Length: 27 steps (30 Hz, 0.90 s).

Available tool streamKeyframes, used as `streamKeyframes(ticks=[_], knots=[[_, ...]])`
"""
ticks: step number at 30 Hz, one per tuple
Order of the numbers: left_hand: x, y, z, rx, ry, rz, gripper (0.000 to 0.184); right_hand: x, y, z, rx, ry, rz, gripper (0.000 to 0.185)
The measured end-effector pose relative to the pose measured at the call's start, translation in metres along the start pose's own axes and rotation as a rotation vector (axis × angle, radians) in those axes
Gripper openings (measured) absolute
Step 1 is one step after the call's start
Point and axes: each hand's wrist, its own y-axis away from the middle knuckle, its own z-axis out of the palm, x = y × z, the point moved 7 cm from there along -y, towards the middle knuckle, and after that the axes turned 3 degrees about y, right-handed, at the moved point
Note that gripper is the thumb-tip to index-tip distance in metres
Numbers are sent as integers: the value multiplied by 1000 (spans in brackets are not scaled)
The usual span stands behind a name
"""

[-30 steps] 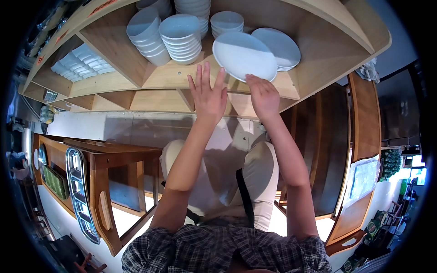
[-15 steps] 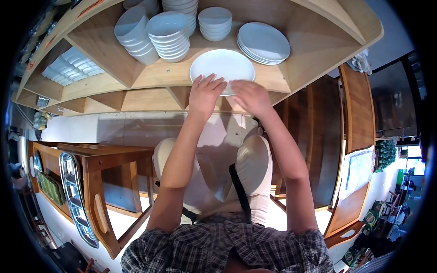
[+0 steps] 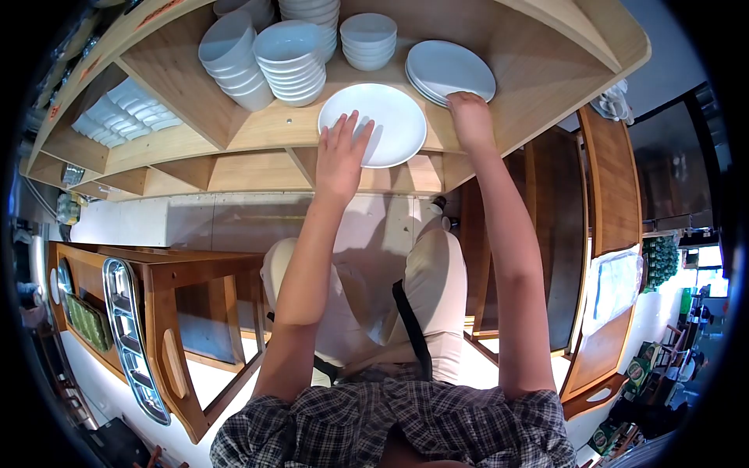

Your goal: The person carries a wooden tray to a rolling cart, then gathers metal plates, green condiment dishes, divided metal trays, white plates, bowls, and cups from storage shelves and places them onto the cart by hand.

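Observation:
A white plate (image 3: 395, 125) lies on the wooden shelf near its front edge. My left hand (image 3: 341, 160) rests on the plate's left side, its fingers spread flat over the surface. To the right, my right hand (image 3: 471, 122) is at the near rim of a short stack of white plates (image 3: 451, 70). Its fingers are pinched on the edge of a plate there; the fingertips are partly hidden, so how many plates they grip does not show.
Stacked white bowls (image 3: 289, 58) stand at the back left of the shelf, with a smaller bowl stack (image 3: 368, 39) beside them. The shelf's right side wall (image 3: 538, 86) rises close to the plate stack. Wooden chairs (image 3: 199, 273) stand below on the left.
My right hand has left the front plate and moved right to the plate stack, taking hold at its rim. The front plate has shifted slightly left, with my left hand still on it.

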Motion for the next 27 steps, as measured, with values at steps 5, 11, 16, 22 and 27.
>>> streamKeyframes(ticks=[5,11,16,22,27], knots=[[2,-4,-1,17,-21,-42,80,1,4,-26,132,-127,38,19],[6,-6,3,45,16,-38,84,-48,27,-70,451,-152,-161,17],[9,-4,4,152,28,-2,85,-86,41,-75,363,-182,-188,18],[15,-4,-4,201,1,0,83,-101,51,-71,318,-210,-260,19],[21,-5,-3,184,-7,7,82,-108,57,-69,288,-252,-312,17]])
